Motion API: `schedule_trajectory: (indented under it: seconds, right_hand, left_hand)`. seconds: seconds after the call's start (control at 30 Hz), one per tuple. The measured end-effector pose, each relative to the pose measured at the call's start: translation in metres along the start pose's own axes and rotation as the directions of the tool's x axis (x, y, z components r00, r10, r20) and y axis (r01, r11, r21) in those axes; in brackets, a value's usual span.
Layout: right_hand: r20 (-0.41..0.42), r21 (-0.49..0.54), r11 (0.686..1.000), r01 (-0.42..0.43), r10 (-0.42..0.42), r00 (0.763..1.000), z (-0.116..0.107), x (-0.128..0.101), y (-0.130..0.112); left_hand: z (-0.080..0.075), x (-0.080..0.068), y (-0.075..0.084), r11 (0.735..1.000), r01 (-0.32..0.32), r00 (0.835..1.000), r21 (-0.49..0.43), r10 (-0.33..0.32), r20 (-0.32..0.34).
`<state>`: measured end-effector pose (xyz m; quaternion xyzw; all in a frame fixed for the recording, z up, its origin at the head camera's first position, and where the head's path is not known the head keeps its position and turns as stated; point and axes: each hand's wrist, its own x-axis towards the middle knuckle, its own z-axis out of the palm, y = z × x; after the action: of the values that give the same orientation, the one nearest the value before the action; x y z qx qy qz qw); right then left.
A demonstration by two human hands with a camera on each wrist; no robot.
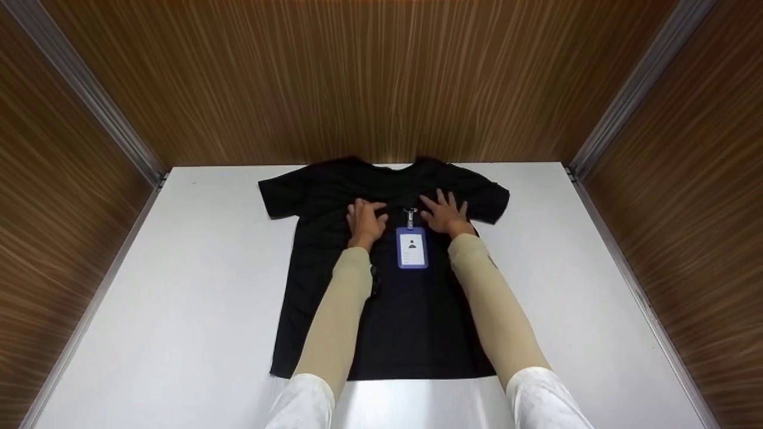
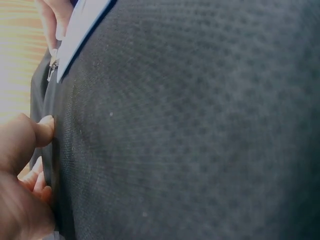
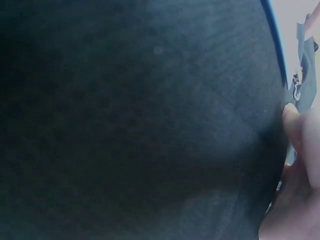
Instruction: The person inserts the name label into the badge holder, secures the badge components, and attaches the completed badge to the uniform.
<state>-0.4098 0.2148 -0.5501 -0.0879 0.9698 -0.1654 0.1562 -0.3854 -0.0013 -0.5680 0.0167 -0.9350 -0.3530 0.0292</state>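
Note:
A black short-sleeved T-shirt [image 1: 393, 333] lies spread flat, its collar at the far edge of the table. On its chest rests a blue-framed ID badge [image 1: 412, 248], with a metal clip [image 1: 410, 215] at its top; a dark strap above the clip barely shows against the cloth. My left hand [image 1: 366, 221] rests on the shirt left of the clip, thumb extended toward it. To the clip's right my right hand [image 1: 444, 215] lies on the chest with fingers spread. Both wrist views show thumbs and fingers against the black fabric, some fingertips hidden.
The white table [image 1: 197, 286] extends on both sides of the shirt. A wood-grain panel [image 1: 369, 83] stands right behind the collar, and similar side panels [image 1: 685, 208] with metal edging enclose the table left and right.

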Motion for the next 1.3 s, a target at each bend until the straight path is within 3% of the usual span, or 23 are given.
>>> schedule_trajectory:
  seconds: [0.3,0.77,1.17,1.3]
  right_hand:
    - [-0.040,0.003,1.000,0.005,-0.005,0.999,0.0034,0.0036,-0.0012]
    - [-0.057,-0.029,0.998,-0.057,0.055,0.997,0.0056,0.0047,-0.0075]
    - [-0.071,-0.034,0.996,-0.085,0.083,0.994,0.0067,0.0088,-0.0033]
    - [-0.069,-0.025,0.994,-0.103,0.101,0.993,0.0026,0.0067,-0.0018]
  left_hand:
    - [0.0013,0.0029,-0.0020,1.000,0.016,1.000,0.016,-0.016,-0.006]
    - [0.0036,0.0059,-0.0053,0.999,0.025,1.000,0.036,-0.025,-0.009]
    - [-0.0002,0.0057,-0.0024,1.000,0.013,1.000,0.019,-0.013,0.010]
    - [-0.0045,0.0038,-0.0036,0.999,-0.026,1.000,-0.031,0.027,0.015]
